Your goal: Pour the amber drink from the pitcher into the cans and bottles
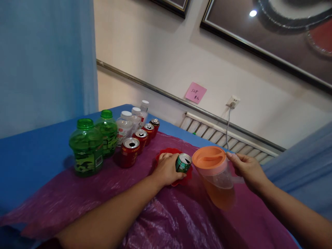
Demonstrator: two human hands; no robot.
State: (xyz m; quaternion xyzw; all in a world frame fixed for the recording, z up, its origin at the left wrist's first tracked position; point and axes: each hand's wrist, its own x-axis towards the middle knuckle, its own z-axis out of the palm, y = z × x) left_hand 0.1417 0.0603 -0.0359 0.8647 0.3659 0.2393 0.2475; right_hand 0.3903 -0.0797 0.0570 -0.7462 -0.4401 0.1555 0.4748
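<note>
Two hands busy: left hand (167,169) fingers grip green can (183,163) (label unreadable); right hand (249,169) fingers clasp pitcher (215,173) handle.

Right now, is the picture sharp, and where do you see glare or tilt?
Head view: tilted, the wall rail runs slanted; a lamp glares in the picture frame; cans and pitcher fairly sharp; left hand on green can, forearms slightly soft.

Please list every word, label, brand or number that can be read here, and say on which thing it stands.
None can be read with certainty.
Pink sticky note on the wall: handwritten marks, too small to read.
Green can in the left hand: print hidden.
Red cans: blurred.
Green bottles: labels blurred.
White-capped bottles: labels blurred.
</note>
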